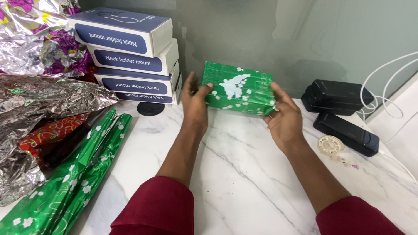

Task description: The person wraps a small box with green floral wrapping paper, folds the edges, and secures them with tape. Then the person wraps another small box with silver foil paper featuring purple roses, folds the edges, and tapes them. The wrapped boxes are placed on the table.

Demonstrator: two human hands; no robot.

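Head view: my left hand (194, 102) and right hand (284, 118) squeeze the green wrapped box (237, 89) by its ends. Shiny paper is slippery; it might slide down onto the bench (244, 174).

The wrapped box (237, 88) is shiny green with white flowers and a white bird. The paper rolls (74, 178) share that green floral print. The stacked boxes (130, 56) are navy and white; the bench (244, 174) is grey-veined white marble.

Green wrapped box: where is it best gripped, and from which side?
Grip the green wrapped box by its two short ends, one from each side, as the left hand and right hand do now. It is long and flat-faced, so its ends likely give the firmest hold.
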